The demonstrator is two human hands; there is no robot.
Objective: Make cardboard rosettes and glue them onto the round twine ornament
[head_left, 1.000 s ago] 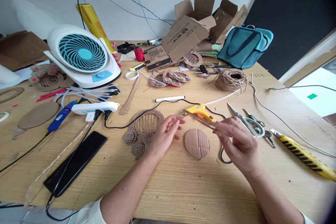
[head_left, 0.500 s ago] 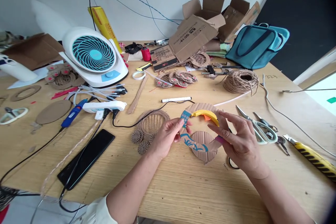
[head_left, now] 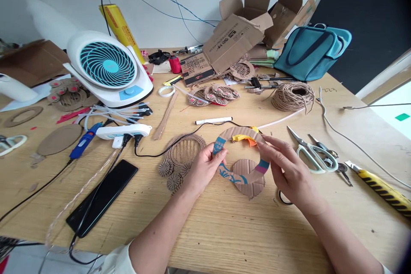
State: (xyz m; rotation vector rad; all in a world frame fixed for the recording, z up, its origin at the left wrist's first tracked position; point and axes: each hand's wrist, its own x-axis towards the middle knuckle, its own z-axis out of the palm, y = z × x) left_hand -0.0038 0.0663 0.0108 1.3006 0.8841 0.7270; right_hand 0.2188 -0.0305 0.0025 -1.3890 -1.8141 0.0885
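Note:
A cardboard ring point(head_left: 233, 176) with blue print and a purple patch is held tilted above the table. My left hand point(head_left: 204, 167) pinches its left side between thumb and fingers. At the right rim, my right hand point(head_left: 290, 173) has its fingers closed against the ring; its thumb is mostly hidden. Below the ring lies a corrugated cardboard disc point(head_left: 248, 186). Through the opening shows part of a yellow and orange tool point(head_left: 251, 141), seemingly a glue gun. A woven cardboard piece with rolled rosettes point(head_left: 175, 182) rests beside my left hand.
Scissors point(head_left: 316, 158) and a yellow utility knife point(head_left: 382, 188) lie to the right, below a twine roll point(head_left: 290, 102). A white marker point(head_left: 214, 120) lies ahead. Leftward are a phone point(head_left: 102, 197), a power strip point(head_left: 125, 132) with cords and a fan point(head_left: 109, 72).
The ring has shifted slightly left and turned in my hands. My right fingers have moved from across its right side to the outer rim, uncovering the purple patch. The view has shifted slightly.

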